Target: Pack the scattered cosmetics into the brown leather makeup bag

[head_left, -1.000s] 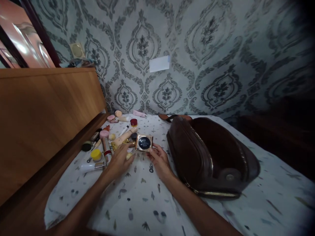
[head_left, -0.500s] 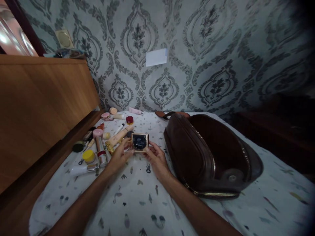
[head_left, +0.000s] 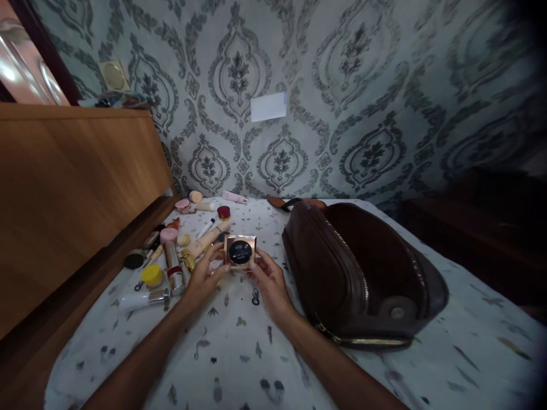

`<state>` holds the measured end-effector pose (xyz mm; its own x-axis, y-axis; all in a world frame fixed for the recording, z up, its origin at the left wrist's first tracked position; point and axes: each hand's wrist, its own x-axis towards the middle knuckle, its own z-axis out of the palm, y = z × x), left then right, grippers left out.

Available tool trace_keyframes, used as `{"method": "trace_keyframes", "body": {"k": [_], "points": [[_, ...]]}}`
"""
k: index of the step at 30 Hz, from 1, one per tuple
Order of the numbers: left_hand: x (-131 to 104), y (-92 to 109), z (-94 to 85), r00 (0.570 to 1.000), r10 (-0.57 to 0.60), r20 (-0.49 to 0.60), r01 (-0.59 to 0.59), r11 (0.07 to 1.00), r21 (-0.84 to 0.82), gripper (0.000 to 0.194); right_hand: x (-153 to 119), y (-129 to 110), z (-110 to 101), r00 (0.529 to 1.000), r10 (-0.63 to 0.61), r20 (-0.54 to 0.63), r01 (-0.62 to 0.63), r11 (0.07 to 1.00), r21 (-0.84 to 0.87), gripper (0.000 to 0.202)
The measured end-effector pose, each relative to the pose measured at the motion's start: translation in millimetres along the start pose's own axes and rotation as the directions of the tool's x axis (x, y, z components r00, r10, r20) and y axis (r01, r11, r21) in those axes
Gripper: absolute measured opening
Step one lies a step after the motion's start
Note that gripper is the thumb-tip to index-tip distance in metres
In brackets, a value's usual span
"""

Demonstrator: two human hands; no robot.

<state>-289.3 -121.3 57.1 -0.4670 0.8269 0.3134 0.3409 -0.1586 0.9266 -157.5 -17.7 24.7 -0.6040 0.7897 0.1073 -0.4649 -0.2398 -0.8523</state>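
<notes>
Between both hands I hold a square gold makeup compact with a round black label carrying small, unreadable print. My left hand pinches its left edge, thumb at the lower corner. On the opposite edge, the fingers of my right hand grip it the same way. The compact is raised above the patterned white sheet. Beyond my left hand lie a beige tube and a gold-capped item. To the right of my right hand sits a dark brown leather bag, unzipped, its inside in shadow.
Left of my hands are scattered cosmetics: a yellow-lidded jar, a white bottle with silver cap, a pink-lidded jar and a red-lidded jar. A wooden cabinet borders the left side; a patterned wall stands behind.
The compact has tilted, so its gold face catches more light and the black label shows more fully. Both hands keep their hold. The whole view has shifted slightly.
</notes>
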Motion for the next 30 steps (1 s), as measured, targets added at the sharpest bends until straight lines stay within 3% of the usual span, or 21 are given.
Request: {"method": "trace_keyframes", "body": {"k": [8,13,22,30], "points": [[-1,19,2.3,0.993,0.108,-0.057,-0.112,0.991,-0.077,0.054,-9,-29,10,0.993,-0.099,0.058,0.106,0.987,-0.123,0.053],[-5,36,13.1,0.998,0.061,-0.027,-0.064,0.985,-0.157,0.059,-20,-47,7,0.988,-0.141,0.064,0.152,0.962,-0.228,0.053],[-4,54,37.1,0.999,0.021,0.025,-0.014,0.964,-0.265,0.056,-35,-74,-8,0.980,-0.195,0.050,0.201,0.943,-0.264,0.050],[-5,50,49.4,0.996,-0.062,0.057,0.078,0.930,-0.358,0.057,-42,-67,-16,0.971,-0.238,0.008,0.232,0.936,-0.266,0.059]]}}
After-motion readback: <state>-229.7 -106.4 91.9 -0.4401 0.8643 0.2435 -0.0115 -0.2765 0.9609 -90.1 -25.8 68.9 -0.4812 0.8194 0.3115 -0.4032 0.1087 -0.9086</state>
